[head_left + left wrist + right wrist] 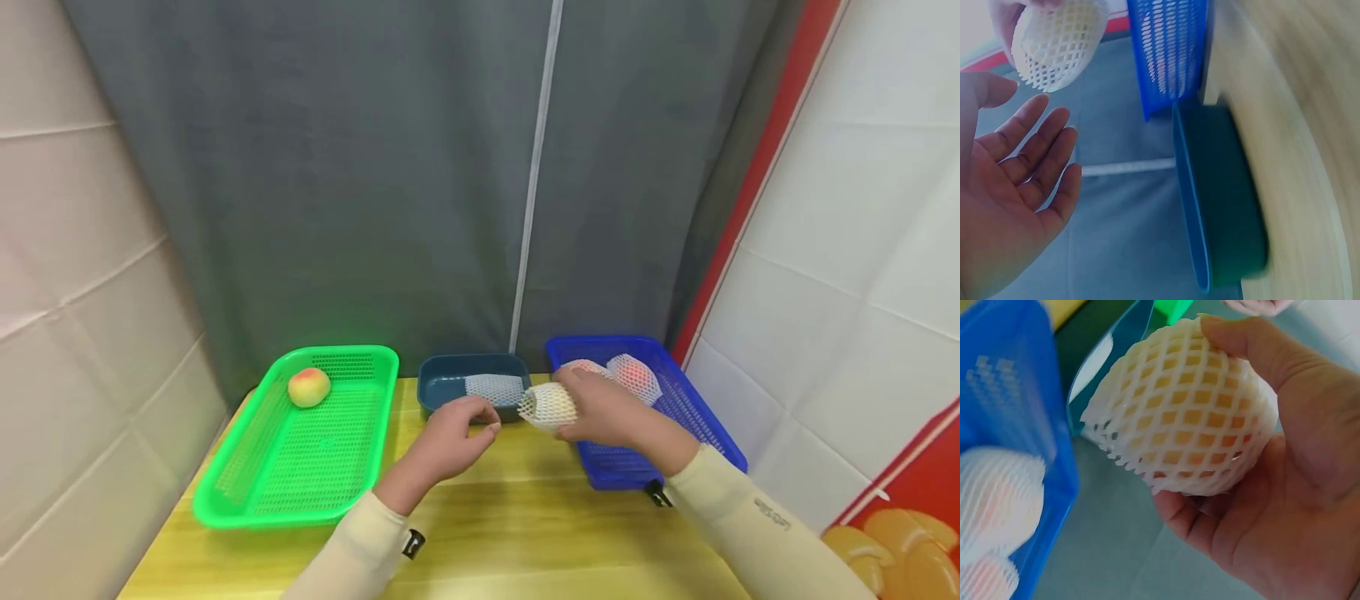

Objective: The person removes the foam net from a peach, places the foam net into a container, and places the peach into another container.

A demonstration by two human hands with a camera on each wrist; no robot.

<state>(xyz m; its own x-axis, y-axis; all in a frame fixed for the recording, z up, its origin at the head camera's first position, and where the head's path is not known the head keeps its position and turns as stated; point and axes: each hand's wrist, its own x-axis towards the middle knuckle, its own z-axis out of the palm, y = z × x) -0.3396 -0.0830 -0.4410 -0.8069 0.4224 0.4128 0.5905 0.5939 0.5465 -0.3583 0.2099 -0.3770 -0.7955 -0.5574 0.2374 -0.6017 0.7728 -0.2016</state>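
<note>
In my right hand (607, 410) I hold a peach in a white foam net (1191, 419), thumb on top and fingers beneath. The fruit's yellow and reddish skin shows through the mesh. My left hand (455, 437) is a little to the left of it, holding nothing, its fingers loosely bent in the left wrist view. Behind my hands stands a dark blue-green bin (442, 390) with a flat white foam net (495, 388) inside. The blue basket (701, 429) at right contains netted peaches (636, 377), partly hidden by my right hand.
At left, a bare peach (309, 387) lies toward the back of a green basket (330, 475). All the containers stand on a yellow wooden table (510, 533). A grey curtain (360, 183) hangs behind, with white walls on both sides.
</note>
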